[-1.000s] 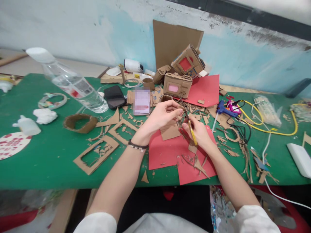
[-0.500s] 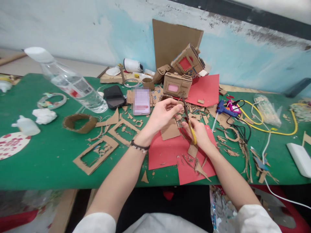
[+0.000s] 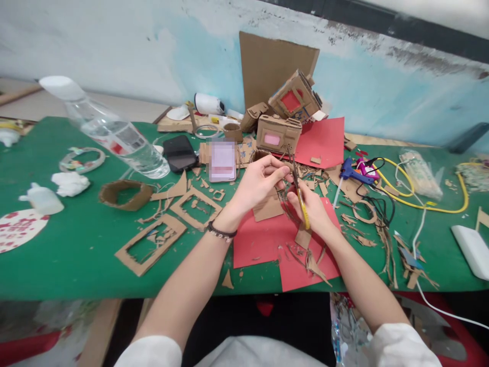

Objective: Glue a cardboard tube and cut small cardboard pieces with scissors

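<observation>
Student: What does each hand hold?

Tutor: The right hand (image 3: 312, 208) is closed around a pair of scissors with yellow handles and dark metal blades (image 3: 300, 196), the blades pointing away from the body. The left hand (image 3: 263, 182), a dark beaded bracelet (image 3: 221, 233) at its wrist, has thumb and fingers pinched on a small brown cardboard piece (image 3: 289, 178), largely hidden by the fingertips.

Student: Where does that piece lie relative to the scissors?

Tutor: Just beside the blades, on their left; contact between the two cannot be told at this scale. Both hands are above red paper sheets (image 3: 252, 244) strewn with scraps, on a green-covered table (image 3: 76, 255).

Student: And the surroundings?

Tutor: Beyond the hands stands a brown cardboard box with a pink rectangular window (image 3: 280, 133); behind it, a second cardboard box with a red window (image 3: 294, 102) sits tilted. To the right lies a blue glue gun (image 3: 353, 172). To the left are a flat rectangular cardboard frame (image 3: 132, 262), a light-coloured phone with a partly blurred screen (image 3: 223, 168) and a clear plastic bottle with a white cap (image 3: 122, 137).
</observation>
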A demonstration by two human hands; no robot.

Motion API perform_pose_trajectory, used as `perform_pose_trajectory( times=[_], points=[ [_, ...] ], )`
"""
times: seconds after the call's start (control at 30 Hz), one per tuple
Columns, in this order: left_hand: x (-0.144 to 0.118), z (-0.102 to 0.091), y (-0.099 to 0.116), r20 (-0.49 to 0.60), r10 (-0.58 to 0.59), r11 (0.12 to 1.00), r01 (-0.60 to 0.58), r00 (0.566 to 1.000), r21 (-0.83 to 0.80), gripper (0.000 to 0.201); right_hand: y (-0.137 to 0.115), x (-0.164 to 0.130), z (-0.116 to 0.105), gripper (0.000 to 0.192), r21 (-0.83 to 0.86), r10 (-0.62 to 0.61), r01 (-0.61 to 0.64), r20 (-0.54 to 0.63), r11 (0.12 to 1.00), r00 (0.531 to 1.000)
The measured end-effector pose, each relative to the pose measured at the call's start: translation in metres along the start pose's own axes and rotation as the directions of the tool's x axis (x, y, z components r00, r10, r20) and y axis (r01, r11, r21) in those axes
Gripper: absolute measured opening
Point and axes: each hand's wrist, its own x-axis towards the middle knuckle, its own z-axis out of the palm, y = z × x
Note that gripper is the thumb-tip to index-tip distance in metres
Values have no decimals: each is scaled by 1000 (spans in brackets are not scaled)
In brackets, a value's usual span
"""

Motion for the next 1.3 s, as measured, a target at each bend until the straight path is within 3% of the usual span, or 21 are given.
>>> perform_pose_trajectory(
  times=[0.23,0.43,0.73,0.87,1.1,1.3],
  points=[
    [-1,3,0,-16,21,1000,-21,1000,12,40,3,2,2,36,-24,-11,11,-24,1000,1000],
    [0,4,-2,-46,23,999,-21,999,37,42,1,4,5,47,-128,32,-38,-53,991,998],
    [1,6,-3,-76,-3,997,8,997,78,42,-1,0,0,45,-24,16,-17,-4,1000,1000],
    [-1,4,1,-43,20,989,-13,999,147,36,1,1,-1,42,-41,7,-7,-4,999,1000],
    [-2,-1,6,18,30,980,-33,999,198,29,-1,1,-5,41,-212,56,-65,-46,975,997],
    [-2,0,6,30,59,978,-64,998,199,23,-4,1,-9,45,-212,32,-51,-92,976,995]
  ],
)
